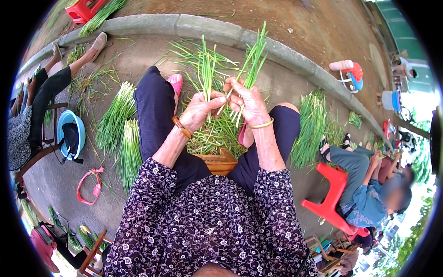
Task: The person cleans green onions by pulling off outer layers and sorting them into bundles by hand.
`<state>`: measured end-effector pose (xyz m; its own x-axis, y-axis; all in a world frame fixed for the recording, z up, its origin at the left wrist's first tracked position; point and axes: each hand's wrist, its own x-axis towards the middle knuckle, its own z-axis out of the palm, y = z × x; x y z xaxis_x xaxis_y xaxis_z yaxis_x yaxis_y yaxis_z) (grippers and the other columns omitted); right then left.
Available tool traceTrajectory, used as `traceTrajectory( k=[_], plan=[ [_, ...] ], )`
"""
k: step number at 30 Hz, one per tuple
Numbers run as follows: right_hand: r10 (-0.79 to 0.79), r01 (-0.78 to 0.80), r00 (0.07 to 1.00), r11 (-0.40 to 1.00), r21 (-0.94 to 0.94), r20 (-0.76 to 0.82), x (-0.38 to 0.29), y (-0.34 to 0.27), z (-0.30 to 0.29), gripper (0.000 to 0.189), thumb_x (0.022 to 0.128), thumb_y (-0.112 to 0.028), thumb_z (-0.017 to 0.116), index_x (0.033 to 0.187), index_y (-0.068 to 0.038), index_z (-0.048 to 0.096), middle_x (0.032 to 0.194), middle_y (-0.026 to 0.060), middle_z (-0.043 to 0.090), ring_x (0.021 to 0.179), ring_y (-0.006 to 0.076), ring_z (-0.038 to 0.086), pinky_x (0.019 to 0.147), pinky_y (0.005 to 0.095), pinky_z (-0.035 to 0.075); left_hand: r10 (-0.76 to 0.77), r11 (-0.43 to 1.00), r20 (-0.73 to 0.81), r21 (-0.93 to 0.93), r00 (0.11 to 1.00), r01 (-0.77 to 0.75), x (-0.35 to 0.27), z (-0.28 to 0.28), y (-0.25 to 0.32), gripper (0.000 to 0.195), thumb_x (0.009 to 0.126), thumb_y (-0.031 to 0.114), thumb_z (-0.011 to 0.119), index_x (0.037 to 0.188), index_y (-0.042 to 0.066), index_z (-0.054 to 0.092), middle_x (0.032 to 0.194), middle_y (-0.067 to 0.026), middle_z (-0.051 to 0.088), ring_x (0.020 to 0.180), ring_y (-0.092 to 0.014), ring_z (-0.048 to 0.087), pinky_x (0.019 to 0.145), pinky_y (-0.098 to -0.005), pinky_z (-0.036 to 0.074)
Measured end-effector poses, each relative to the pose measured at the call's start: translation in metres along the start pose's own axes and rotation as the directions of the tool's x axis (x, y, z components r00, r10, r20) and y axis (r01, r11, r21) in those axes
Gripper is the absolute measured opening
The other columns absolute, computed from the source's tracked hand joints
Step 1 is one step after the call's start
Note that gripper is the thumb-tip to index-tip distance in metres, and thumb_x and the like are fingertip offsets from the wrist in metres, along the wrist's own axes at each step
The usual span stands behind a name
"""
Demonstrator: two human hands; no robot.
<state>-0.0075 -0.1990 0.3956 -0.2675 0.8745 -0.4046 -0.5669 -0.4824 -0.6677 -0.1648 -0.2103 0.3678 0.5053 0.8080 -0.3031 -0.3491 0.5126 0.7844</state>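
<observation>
My left hand (200, 109) holds a small bunch of green garlic chives (207, 72), its leaves pointing away from me. In my right hand (247, 100) is another small bunch of chives (254, 62), its pale stalk ends sticking out below the fingers. The fingertips of both hands come close together at a single stalk between them; I cannot tell whether both pinch it. Beneath the hands, between my knees, lies a heap of loose leaves and trimmings (216, 136). A wooden seat edge (218, 164) shows between my thighs.
Bundled chives lie left (116, 117) and right (309, 128) of my legs. A light-blue basin (71, 135) holds a black item. A pink strap loop (80, 188) lies on the pavement. Right, a person sits by a red plastic stool (330, 194); another person's legs (52, 100) are left. A stone kerb (207, 27) curves ahead.
</observation>
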Motion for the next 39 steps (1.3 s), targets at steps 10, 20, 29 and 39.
traceTrajectory(
  k=[10, 20, 29, 39],
  plan=[
    [-0.114, 0.123, 0.983, 0.991, 0.054, -0.142, 0.001, -0.003, -0.006, 0.017, 0.080, -0.019, 0.058, 0.080, -0.004, 0.050, 0.057, -0.0015, 0.044, 0.043, 0.0053, 0.039, 0.032, 0.0198, 0.030, -0.004, 0.997, 0.087, 0.072, 0.996, -0.002, -0.002, 0.003, 0.010, 0.030, 0.085, 0.031, 0.049, 0.083, 0.002, 0.056, 0.066, 0.0000, 0.051, 0.046, -0.005, 0.040, 0.039, -0.0180, 0.031],
    [-0.122, 0.069, 0.975, 0.961, -0.269, -0.185, -0.003, 0.003, 0.021, 0.013, 0.072, -0.011, 0.065, 0.075, -0.004, 0.055, 0.047, -0.0049, 0.043, 0.033, 0.0034, 0.035, 0.029, 0.0175, 0.024, -0.077, 0.986, 0.153, 0.155, 0.985, 0.053, -0.007, 0.011, 0.014, 0.030, 0.084, 0.031, 0.050, 0.083, 0.002, 0.056, 0.075, -0.0024, 0.056, 0.043, -0.003, 0.037, 0.037, -0.0151, 0.030],
    [-0.172, 0.140, 0.965, 0.976, -0.166, -0.197, -0.002, -0.008, 0.008, 0.007, 0.073, -0.004, 0.061, 0.075, -0.002, 0.055, 0.046, -0.0043, 0.041, 0.034, 0.0032, 0.033, 0.029, 0.0179, 0.026, 0.015, 0.999, 0.005, -0.038, 1.000, -0.015, -0.001, 0.005, 0.008, 0.028, 0.085, 0.029, 0.049, 0.096, 0.003, 0.051, 0.070, -0.0012, 0.052, 0.047, -0.006, 0.044, 0.038, -0.0170, 0.033],
    [-0.188, 0.146, 0.964, 0.965, -0.219, -0.187, -0.002, -0.007, 0.008, 0.010, 0.073, -0.006, 0.063, 0.078, -0.002, 0.055, 0.047, -0.0042, 0.042, 0.034, 0.0030, 0.033, 0.029, 0.0172, 0.026, 0.017, 1.000, 0.020, -0.018, 1.000, -0.017, 0.001, 0.001, 0.004, 0.024, 0.080, 0.023, 0.058, 0.095, 0.004, 0.056, 0.075, -0.0006, 0.057, 0.058, -0.006, 0.050, 0.052, -0.0184, 0.039]
  ],
)
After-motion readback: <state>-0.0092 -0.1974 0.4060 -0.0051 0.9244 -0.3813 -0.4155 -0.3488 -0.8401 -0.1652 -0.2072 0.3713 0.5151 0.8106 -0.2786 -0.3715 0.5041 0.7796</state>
